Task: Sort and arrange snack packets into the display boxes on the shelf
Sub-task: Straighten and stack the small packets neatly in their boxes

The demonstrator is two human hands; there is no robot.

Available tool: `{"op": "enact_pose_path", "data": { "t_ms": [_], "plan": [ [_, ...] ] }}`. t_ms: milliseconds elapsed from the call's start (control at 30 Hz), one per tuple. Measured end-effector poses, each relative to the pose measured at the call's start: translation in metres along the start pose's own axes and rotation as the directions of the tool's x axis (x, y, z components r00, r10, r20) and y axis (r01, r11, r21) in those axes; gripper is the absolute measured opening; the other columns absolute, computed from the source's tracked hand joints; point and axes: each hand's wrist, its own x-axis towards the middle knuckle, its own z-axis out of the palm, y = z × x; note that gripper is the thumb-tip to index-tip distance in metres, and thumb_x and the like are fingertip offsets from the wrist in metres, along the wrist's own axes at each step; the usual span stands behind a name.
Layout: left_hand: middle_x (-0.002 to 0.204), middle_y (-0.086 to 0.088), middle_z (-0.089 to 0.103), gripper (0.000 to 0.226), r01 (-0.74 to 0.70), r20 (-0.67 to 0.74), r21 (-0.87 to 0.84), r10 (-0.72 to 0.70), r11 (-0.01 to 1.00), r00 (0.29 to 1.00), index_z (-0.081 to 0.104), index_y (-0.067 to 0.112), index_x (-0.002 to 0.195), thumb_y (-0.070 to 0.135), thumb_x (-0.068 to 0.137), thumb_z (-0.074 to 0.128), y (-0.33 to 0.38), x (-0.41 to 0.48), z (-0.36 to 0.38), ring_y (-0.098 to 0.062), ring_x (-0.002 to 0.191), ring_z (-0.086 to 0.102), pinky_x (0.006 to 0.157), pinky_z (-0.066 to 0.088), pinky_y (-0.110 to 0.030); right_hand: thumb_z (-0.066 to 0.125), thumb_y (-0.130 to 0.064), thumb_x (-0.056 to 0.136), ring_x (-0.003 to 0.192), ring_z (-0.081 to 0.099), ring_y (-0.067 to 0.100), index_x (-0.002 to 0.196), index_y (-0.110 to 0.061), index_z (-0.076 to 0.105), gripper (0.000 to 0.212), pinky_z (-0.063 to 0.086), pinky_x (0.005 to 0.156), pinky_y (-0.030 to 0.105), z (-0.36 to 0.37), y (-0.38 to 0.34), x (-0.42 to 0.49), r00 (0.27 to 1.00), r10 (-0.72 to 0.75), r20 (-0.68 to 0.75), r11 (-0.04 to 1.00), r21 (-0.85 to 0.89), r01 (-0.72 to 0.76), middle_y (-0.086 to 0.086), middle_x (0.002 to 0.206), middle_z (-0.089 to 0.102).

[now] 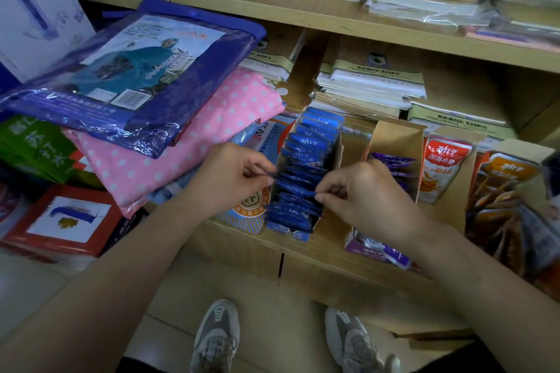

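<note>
Your left hand (pixel 239 172) pinches, between thumb and curled fingers, the left edge of one of the blue foil snack packets (pixel 303 160). Your right hand (pixel 360 191) pinches a right edge in the same row, thumb and forefinger closed narrow on the foil. Whether both hands hold one packet or two neighbours cannot be told.

The packets stand on edge, packed one behind another, filling the narrow brown cardboard display box (pixel 341 148) from its front end to its back. That box sits on the light wooden shelf (pixel 327 242), near its front edge.

Just to the right stands a second brown cardboard display box (pixel 397 136) with purple foil snack packets (pixel 391 160) in it, and your right wrist crosses over its front. Further right, a red-and-white snack packet (pixel 442 169) stands upright facing you. Beyond it, orange-brown snack packets (pixel 500 194) fill a box at the frame's edge.

Left of the blue row, a pink plastic-wrapped bundle with white dots (pixel 181 145) lies under a blue plastic-wrapped raincoat pack (pixel 136 76). Behind the boxes lie stacks of wrapped paper notebooks (pixel 366 85). Below, your grey trainers (pixel 216 333) stand on the floor.
</note>
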Motion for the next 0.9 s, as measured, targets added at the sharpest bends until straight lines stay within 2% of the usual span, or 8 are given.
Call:
{"op": "enact_pose_path", "data": {
  "t_ms": [100, 200, 300, 400, 467, 600, 767, 900],
  "plan": [
    [0.076, 0.008, 0.076, 0.019, -0.023, -0.025, -0.012, 0.023, 1.000, 0.999, 0.080, 0.020, 0.087, 0.002, 0.080, 0.081, 0.004, 0.004, 0.004, -0.003, 0.069, 0.072, 0.071, 0.058, -0.021, 0.076, -0.016, 0.088, 0.073, 0.068, 0.003, 0.090, -0.016, 0.080, 0.005, 0.058, 0.073, 0.021, 0.001, 0.001, 0.000, 1.000, 0.000, -0.018, 1.000, -0.003, 0.000, -0.009, 0.080, 0.074],
    [0.083, 0.015, 0.076, 0.020, -0.015, 0.018, -0.061, 0.016, 0.998, 1.000, 0.080, 0.019, 0.095, 0.003, 0.083, 0.079, 0.005, 0.002, 0.001, -0.001, 0.077, 0.073, 0.076, 0.057, -0.017, 0.076, -0.016, 0.088, 0.074, 0.068, 0.001, 0.091, -0.016, 0.080, 0.005, 0.058, 0.074, 0.020, 0.000, 0.002, -0.002, 1.000, 0.006, -0.013, 1.000, 0.005, -0.006, -0.008, 0.081, 0.075],
    [0.094, 0.013, 0.077, 0.028, 0.012, 0.107, -0.107, -0.001, 0.994, 0.994, 0.074, 0.027, 0.108, 0.009, 0.088, 0.076, 0.008, -0.007, -0.007, -0.005, 0.090, 0.074, 0.085, 0.058, -0.022, 0.078, -0.021, 0.086, 0.076, 0.067, -0.002, 0.096, -0.018, 0.079, 0.011, 0.058, 0.075, 0.021, -0.004, 0.002, -0.002, 1.000, 0.021, 0.019, 0.999, 0.036, -0.022, -0.011, 0.083, 0.074],
    [0.092, 0.007, 0.078, 0.035, 0.077, 0.077, -0.120, -0.068, 0.990, 0.995, 0.074, 0.026, 0.112, 0.029, 0.079, 0.083, 0.009, -0.023, -0.010, -0.018, 0.085, 0.075, 0.082, 0.060, -0.033, 0.083, -0.033, 0.079, 0.082, 0.066, 0.000, 0.108, -0.022, 0.073, 0.033, 0.058, 0.076, 0.023, -0.013, 0.002, -0.006, 0.987, 0.075, 0.141, 0.992, 0.094, -0.089, -0.013, 0.087, 0.070],
    [0.087, 0.007, 0.078, 0.039, 0.101, 0.040, -0.077, -0.098, 0.992, 0.994, 0.076, 0.022, 0.105, 0.043, 0.072, 0.082, 0.009, -0.036, -0.007, -0.013, 0.082, 0.075, 0.082, 0.060, -0.037, 0.086, -0.030, 0.076, 0.082, 0.066, 0.000, 0.112, -0.025, 0.067, 0.041, 0.057, 0.076, 0.024, -0.016, 0.003, -0.009, 0.970, 0.078, 0.230, 0.993, 0.068, -0.096, -0.012, 0.088, 0.069],
    [0.093, 0.006, 0.079, 0.021, 0.096, 0.001, -0.011, -0.096, 0.995, 0.995, 0.081, 0.015, 0.102, 0.022, 0.081, 0.084, 0.008, -0.057, 0.009, 0.002, 0.085, 0.073, 0.085, 0.059, -0.028, 0.084, -0.014, 0.079, 0.079, 0.069, 0.001, 0.098, -0.020, 0.066, 0.026, 0.060, 0.074, 0.030, -0.013, 0.005, -0.011, 0.978, 0.040, 0.205, 0.990, 0.126, -0.067, -0.010, 0.083, 0.071],
    [0.086, 0.008, 0.078, 0.012, 0.076, -0.168, -0.025, -0.080, 0.997, 0.983, 0.082, 0.015, 0.091, 0.014, 0.079, 0.085, 0.011, -0.066, 0.023, 0.005, 0.078, 0.071, 0.076, 0.054, -0.010, 0.079, -0.014, 0.085, 0.076, 0.068, -0.002, 0.088, -0.017, 0.078, 0.004, 0.058, 0.071, 0.022, 0.001, 0.000, -0.009, 0.997, -0.053, 0.049, 0.995, 0.088, 0.049, -0.011, 0.079, 0.073],
    [0.085, 0.016, 0.076, 0.013, 0.079, -0.124, -0.079, -0.089, 0.994, 0.988, 0.082, 0.019, 0.091, 0.015, 0.080, 0.084, 0.014, -0.065, 0.021, 0.004, 0.081, 0.071, 0.075, 0.051, -0.007, 0.077, -0.014, 0.087, 0.077, 0.067, -0.003, 0.088, -0.017, 0.078, 0.003, 0.057, 0.072, 0.019, 0.007, -0.005, -0.010, 0.998, -0.065, 0.009, 0.995, 0.080, 0.064, -0.011, 0.080, 0.072]
  ]
}}
